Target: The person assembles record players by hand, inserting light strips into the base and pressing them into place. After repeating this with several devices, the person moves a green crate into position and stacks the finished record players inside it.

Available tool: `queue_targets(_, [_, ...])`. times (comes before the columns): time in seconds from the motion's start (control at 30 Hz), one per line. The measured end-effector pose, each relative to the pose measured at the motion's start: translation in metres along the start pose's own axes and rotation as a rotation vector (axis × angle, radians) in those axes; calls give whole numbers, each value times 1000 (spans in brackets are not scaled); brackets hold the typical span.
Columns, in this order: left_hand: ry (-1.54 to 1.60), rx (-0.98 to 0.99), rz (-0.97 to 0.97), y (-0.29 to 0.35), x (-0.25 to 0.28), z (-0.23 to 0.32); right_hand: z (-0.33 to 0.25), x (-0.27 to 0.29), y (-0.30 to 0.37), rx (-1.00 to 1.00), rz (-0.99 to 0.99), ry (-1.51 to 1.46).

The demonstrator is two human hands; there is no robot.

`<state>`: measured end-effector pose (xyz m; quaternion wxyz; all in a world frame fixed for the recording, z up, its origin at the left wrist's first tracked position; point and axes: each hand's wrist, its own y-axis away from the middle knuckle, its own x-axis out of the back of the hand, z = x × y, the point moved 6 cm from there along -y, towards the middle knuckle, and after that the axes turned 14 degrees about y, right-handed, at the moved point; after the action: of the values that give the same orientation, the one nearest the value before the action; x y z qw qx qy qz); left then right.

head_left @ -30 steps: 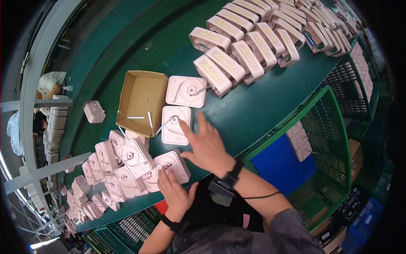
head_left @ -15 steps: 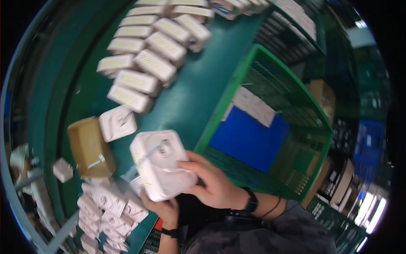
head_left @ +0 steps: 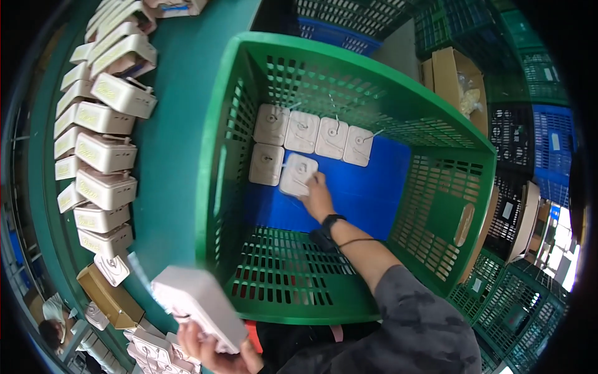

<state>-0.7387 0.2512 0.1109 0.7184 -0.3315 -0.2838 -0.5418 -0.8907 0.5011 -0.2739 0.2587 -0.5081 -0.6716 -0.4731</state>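
Low at the left, my left hand [head_left: 215, 349] grips a white rounded plastic housing [head_left: 202, 302], held tilted and blurred by motion. My right hand [head_left: 317, 196] reaches into a large green slatted crate [head_left: 215, 162], its fingers closed on the edge of another white housing [head_left: 298, 171]. That one lies on the blue sheet [head_left: 367, 193] covering the crate's bottom, beside a single housing [head_left: 266, 164]. Behind it is a row of several housings [head_left: 302, 132], each with a round centre and a short pale strip or wire.
Many white housings [head_left: 103, 153] stand in lines along the green table [head_left: 174, 112] at the left. An open brown carton [head_left: 109, 296] and a pile of housings [head_left: 152, 349] lie nearer. Stacked crates [head_left: 551, 140] and a cardboard box [head_left: 458, 81] stand at the right.
The view has swung toward the crate. My right hand has left the housing near my body and is inside the crate on another one. My left hand still holds a housing.
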Motion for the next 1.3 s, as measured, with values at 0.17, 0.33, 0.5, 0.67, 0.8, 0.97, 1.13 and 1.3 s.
queue_targets(0.17, [205, -107, -257, -30, -100, 40, 3, 15, -4, -20, 36, -82])
queue_targets(0.33, [168, -82, -481, -50, -180, 44, -33, 107, 78, -338, -890, -1563])
queue_targets(0.5, [100, -194, -661, -48, -242, 67, 19, 147, 106, -408, -576, -1033])
queue_targets(0.67, [396, -84, -342, -85, -135, 61, 146, 49, 44, -599, -529, -582])
queue_targets(0.8, [182, 43, 157, -67, -7, -15, 212, -17, -31, -464, -386, -468])
queue_targets(0.97, [-293, 330, 307, 14, 91, -98, 148, 11, -72, -244, -164, 417])
queue_targets(1.13, [-842, 731, 333, 115, 181, -157, -123, 162, 22, 117, 155, -223])
queue_targets(1.3, [-316, 898, 628, 156, 242, -257, -430, 166, 159, 1099, -169, -164])
